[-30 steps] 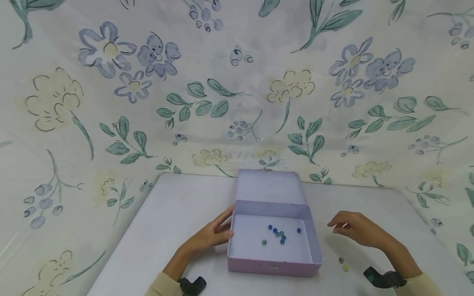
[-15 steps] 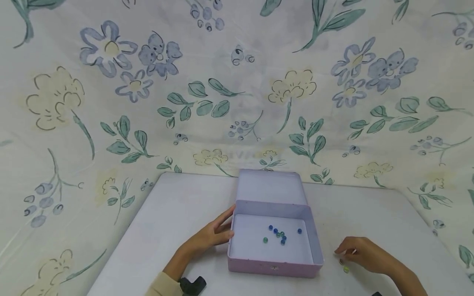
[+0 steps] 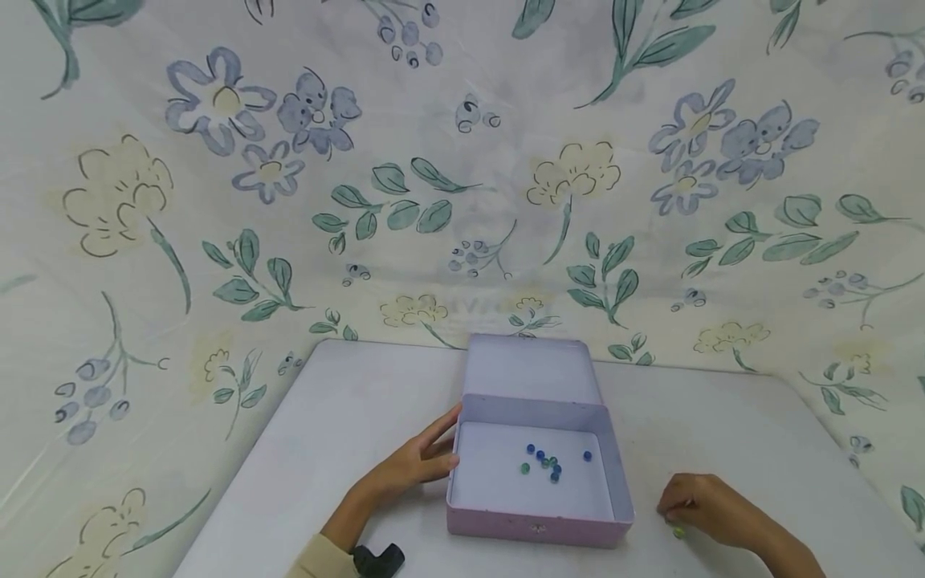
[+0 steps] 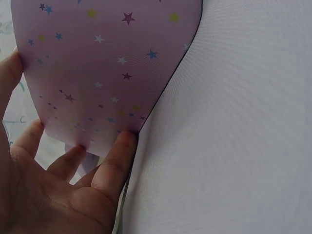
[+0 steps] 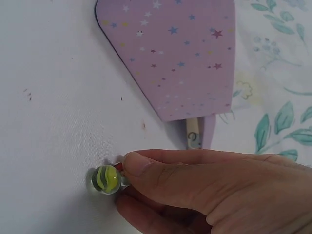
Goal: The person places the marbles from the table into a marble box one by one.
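Observation:
A pink and lilac tin box (image 3: 506,523) stands with its lid (image 3: 531,369) laid back. Several blue and green marbles (image 3: 525,469) lie on its floor. My left hand (image 3: 405,472) rests its spread fingertips and thumb against the box's left wall, which shows printed stars in the left wrist view. Right of the box, my right hand (image 3: 711,506) is down at the table. Its thumb and fingers pinch a mostly hidden glass marble with a red streak (image 5: 119,166). A clear marble with yellow-green swirls (image 5: 107,179) lies right beside the fingertips.
The white table (image 3: 361,385) runs back to a cloth wall (image 3: 491,185) printed with flowers and leaves. A black wrist strap piece (image 3: 379,560) shows at my left sleeve.
My right hand has come down and nearer to me, to the two marbles beside the box, and now pinches the reddish one. The left hand stays at the box.

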Action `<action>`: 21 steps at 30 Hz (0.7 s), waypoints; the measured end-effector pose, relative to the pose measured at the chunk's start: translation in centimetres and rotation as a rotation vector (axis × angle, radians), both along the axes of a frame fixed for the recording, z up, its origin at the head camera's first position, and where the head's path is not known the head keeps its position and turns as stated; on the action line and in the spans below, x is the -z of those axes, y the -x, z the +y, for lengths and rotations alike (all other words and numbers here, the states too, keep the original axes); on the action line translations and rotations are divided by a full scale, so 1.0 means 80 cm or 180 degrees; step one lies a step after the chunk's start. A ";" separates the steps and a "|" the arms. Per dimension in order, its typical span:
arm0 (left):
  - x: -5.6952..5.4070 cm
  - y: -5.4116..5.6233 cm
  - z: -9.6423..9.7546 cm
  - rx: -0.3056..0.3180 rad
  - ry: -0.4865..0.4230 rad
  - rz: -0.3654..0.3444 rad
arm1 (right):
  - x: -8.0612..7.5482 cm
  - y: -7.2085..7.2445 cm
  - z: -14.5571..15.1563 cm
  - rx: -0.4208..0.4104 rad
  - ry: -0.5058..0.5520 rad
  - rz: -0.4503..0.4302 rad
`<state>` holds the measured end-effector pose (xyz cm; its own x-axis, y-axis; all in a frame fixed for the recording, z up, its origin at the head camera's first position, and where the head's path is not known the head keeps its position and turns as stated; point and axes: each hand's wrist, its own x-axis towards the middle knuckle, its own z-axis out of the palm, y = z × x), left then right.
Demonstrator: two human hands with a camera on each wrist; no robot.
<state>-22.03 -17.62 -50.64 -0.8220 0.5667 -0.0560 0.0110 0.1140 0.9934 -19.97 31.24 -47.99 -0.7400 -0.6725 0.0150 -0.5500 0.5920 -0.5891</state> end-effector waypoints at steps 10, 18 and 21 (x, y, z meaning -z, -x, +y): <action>0.003 0.001 0.001 0.0023 -0.0024 0.0003 | 0.001 -0.002 0.002 0.0059 -0.0111 -0.0088; 0.003 0.000 0.001 0.0030 -0.0056 -0.0036 | 0.002 0.001 0.004 0.0122 0.0098 0.0090; 0.003 0.000 0.001 0.0022 -0.0038 -0.0030 | 0.000 0.003 0.003 0.0050 0.0231 0.0262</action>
<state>-22.01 -17.57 -50.85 -0.8175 0.5732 -0.0568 0.0025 0.1020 0.9948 -20.22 31.46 -48.03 -0.7447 -0.6557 0.1244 -0.5892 0.5585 -0.5839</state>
